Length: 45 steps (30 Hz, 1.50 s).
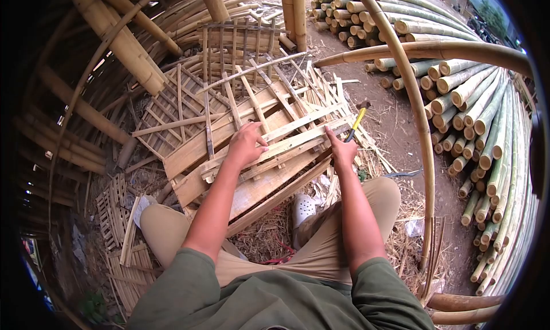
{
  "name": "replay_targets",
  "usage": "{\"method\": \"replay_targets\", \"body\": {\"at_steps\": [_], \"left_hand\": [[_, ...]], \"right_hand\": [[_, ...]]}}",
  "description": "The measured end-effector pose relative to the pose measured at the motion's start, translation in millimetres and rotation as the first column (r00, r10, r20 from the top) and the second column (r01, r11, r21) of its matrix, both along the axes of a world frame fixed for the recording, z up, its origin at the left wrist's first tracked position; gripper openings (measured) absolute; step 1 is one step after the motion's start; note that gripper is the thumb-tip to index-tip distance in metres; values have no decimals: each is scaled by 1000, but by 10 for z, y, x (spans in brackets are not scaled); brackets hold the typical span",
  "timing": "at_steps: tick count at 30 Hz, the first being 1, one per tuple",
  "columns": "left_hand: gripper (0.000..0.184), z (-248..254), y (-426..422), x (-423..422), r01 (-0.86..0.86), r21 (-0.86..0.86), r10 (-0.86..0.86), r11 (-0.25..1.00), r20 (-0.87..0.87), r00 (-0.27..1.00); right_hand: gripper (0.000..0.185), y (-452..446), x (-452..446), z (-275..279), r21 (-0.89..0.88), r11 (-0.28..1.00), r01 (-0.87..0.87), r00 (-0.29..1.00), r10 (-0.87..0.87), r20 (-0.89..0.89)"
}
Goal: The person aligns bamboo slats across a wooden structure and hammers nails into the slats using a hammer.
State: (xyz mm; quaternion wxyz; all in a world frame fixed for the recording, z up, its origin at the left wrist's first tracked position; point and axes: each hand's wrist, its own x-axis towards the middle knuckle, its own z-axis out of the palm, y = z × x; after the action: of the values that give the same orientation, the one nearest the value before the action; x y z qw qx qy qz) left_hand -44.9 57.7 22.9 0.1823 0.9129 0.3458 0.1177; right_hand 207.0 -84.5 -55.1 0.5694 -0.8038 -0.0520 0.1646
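Green bamboo poles (499,138) lie right of pale bamboo-slat frame (301,142); left hand (246,145) touching, grip unclear, right hand (343,151) clasping its end, likely aligning, next needs steadiness.

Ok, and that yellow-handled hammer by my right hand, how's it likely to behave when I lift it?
The yellow-handled hammer will probably feel top-heavy, since its dark head sits at the end away from your right hand. It should stay stiff, as the handle looks straight. The dark lower grip might resist slipping, though its texture isn't clear.
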Motion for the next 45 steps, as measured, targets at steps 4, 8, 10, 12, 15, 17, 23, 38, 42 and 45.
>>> {"method": "replay_targets", "body": {"at_steps": [4,8,10,12,15,17,23,38,42,45], "left_hand": [[11,32,32,63,116,47,-110,992,-120,987],[10,-75,17,86,163,21,-160,986,-103,982],[6,-75,-23,87,107,-6,-107,994,-71,992],[4,-59,-61,93,82,-21,-83,996,-51,995],[3,-98,-104,110,36,-27,-36,999,-3,999],[4,-165,-123,105,15,-15,-15,1000,23,1000],[7,-283,-117,72,17,89,-30,996,140,990],[33,30,-279,310,42,-3,-43,999,-93,995],[32,-39,-260,303,159,132,-132,978,-192,972],[32,-42,-279,289,149,164,-113,975,-208,971]], "right_hand": [[56,70,50,-82,-32,999,-15,999,16,37],[55,79,46,-12,59,998,-26,996,30,-83],[54,90,51,-8,56,998,2,996,3,-89],[54,101,85,-47,54,998,27,996,-22,-89],[60,91,148,-95,43,999,-2,998,5,-58],[57,69,120,-12,183,983,-26,979,62,-193],[57,90,124,-44,215,975,56,977,-9,-213],[51,43,136,-8,345,937,52,971,34,-238],[53,86,169,-118,325,944,57,975,18,-221],[51,114,176,-64,307,950,49,987,0,-160]]}}
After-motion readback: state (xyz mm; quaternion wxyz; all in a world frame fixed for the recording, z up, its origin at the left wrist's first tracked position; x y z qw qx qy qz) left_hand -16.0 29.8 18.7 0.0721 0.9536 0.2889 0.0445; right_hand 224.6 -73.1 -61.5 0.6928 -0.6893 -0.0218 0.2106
